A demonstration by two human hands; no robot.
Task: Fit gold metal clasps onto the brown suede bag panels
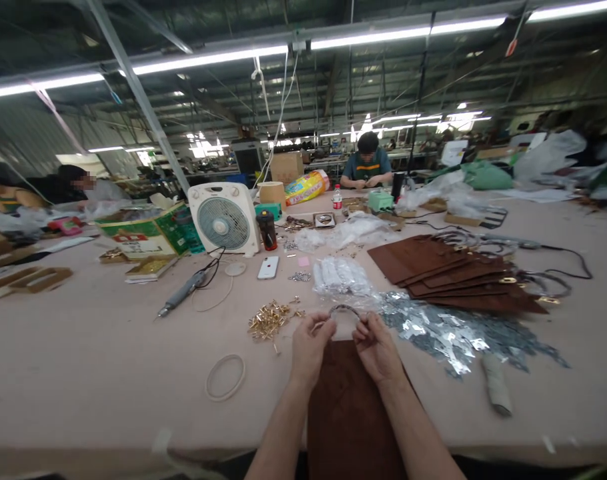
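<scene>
My left hand (308,350) and my right hand (377,348) pinch the two ends of a thin curved grey bag handle (341,309), which arches between them. Below my hands lies a brown suede-like panel (349,417), its top edge just under my wrists. A loose pile of brass rivets (269,320) sits to the left of my left hand. Silver metal offcuts (448,333) spread to the right of my right hand. Where the handle's ends enter my fingers is hidden.
A stack of brown panels (458,277) with metal fittings lies beyond the offcuts. A bag of silver parts (341,277), a phone (268,267), a rotary tool (181,293) and a fan (223,219) stand on the long table (83,347). A co-worker (367,163) sits across it.
</scene>
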